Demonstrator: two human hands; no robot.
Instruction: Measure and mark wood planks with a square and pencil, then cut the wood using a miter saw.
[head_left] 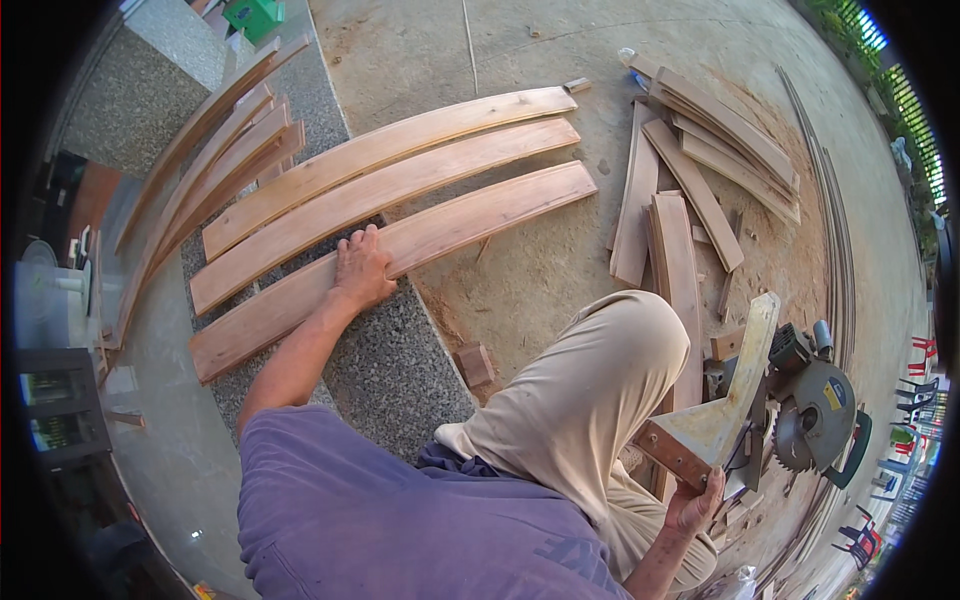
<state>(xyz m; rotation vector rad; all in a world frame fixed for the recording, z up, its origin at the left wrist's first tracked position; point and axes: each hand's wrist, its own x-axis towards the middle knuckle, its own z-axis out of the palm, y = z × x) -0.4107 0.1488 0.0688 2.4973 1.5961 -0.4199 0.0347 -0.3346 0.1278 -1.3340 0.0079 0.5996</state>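
My left hand (362, 266) rests palm down on the nearest of three long wooden boards (400, 245) that lie side by side across a granite step (395, 375) and the concrete floor. My right hand (694, 505) at the lower right grips the end of a pale, paint-stained wooden piece (725, 400), holding it tilted up beside my bent knee (610, 360). The other two boards (390, 170) lie just beyond my left hand.
More boards (215, 150) lean on the step at the upper left. A pile of shorter planks (700, 170) lies on the dusty floor to the right. A circular mitre saw (815, 405) sits at the right, next to the held piece. A small wood block (475, 363) lies near the step.
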